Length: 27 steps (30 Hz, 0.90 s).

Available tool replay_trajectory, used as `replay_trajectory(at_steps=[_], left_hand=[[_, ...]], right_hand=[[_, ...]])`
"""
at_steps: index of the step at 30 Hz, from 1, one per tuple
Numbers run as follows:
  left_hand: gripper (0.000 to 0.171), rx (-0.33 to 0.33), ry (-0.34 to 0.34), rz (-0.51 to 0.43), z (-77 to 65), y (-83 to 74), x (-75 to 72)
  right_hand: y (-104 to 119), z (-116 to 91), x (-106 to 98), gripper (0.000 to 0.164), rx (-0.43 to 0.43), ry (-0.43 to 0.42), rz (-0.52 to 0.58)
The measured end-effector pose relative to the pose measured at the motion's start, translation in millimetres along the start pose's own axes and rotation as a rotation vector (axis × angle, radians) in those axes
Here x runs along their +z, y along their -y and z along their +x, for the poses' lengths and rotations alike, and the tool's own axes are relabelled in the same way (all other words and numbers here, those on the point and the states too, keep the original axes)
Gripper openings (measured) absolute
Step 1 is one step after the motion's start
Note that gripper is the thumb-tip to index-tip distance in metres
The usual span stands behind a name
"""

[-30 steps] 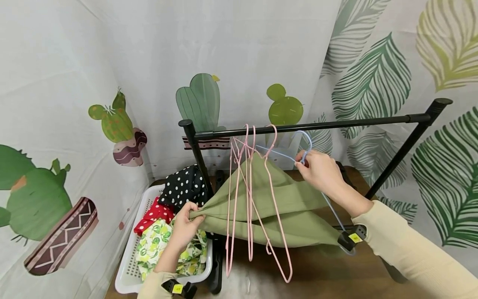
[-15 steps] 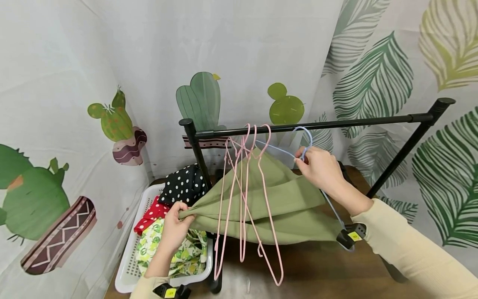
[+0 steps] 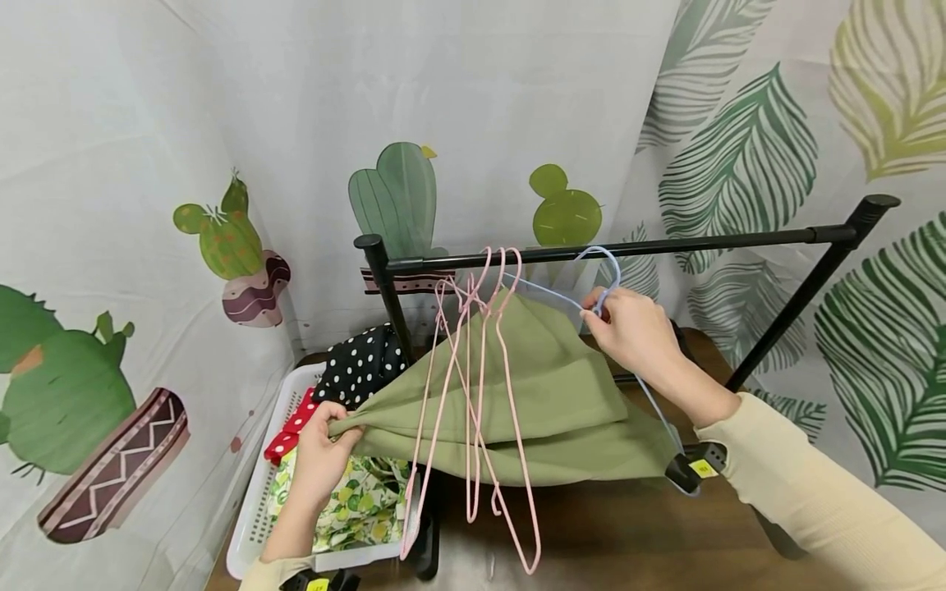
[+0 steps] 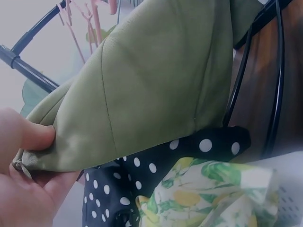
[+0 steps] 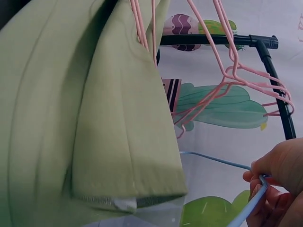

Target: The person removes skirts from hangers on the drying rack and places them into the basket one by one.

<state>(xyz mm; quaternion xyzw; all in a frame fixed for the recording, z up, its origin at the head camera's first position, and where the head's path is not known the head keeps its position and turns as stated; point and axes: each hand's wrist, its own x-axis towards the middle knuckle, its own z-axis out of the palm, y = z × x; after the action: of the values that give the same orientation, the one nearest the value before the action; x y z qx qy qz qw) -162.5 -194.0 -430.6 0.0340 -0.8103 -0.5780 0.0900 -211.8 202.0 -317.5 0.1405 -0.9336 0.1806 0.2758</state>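
My left hand (image 3: 318, 451) pinches a gathered corner of an olive-green garment (image 3: 547, 386) between thumb and fingers. The cloth stretches rightward from there, behind the pink hangers (image 3: 510, 377), toward a blue hanger (image 3: 543, 289). At the neck of that hanger, just below its hook, my right hand (image 3: 628, 328) grips with thumb and fingers. Its hook overlaps the black rail in the head view. Most of the blue hanger's lower part is hidden by the cloth and my right wrist. In the right wrist view, an open edge of the garment (image 5: 128, 142) shows a small white patch inside.
Several pink hangers hang from the left part of the black rail (image 3: 702, 244). A white basket (image 3: 247, 525) at the lower left holds black polka-dot cloth (image 3: 362, 365), red dotted cloth (image 3: 291, 431) and lemon-print cloth (image 3: 369, 501). Brown wooden surface (image 3: 591, 533) lies below the rack.
My left hand has moved left, drawing the garment's corner with it over the basket. The pink hangers have shifted left and swung. My right hand stays nearly in place on the blue hanger.
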Motion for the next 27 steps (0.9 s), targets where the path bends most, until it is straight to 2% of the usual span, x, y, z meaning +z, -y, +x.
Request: replay_trajectory(at_steps=[4, 12, 21, 27], left_hand=[[0.017, 0.008, -0.038, -0.012, 0.9, 0.0, -3.9], [0.02, -0.007, -0.095, -0.047, 3.5, -10.9, -8.2], [0.018, -0.026, -0.117, -0.037, 8.0, -15.2, -14.9], [0.017, -0.041, -0.141, -0.063, 11.1, -17.2, -20.4]], right_hand=[[2, 2, -3, 0.009, 0.004, -0.004, 0.011], [6, 6, -5, 0.009, 0.002, 0.015, 0.014], [6, 7, -4, 0.009, 0.004, 0.024, 0.015], [7, 9, -6, 0.011, 0.012, 0.035, 0.013]])
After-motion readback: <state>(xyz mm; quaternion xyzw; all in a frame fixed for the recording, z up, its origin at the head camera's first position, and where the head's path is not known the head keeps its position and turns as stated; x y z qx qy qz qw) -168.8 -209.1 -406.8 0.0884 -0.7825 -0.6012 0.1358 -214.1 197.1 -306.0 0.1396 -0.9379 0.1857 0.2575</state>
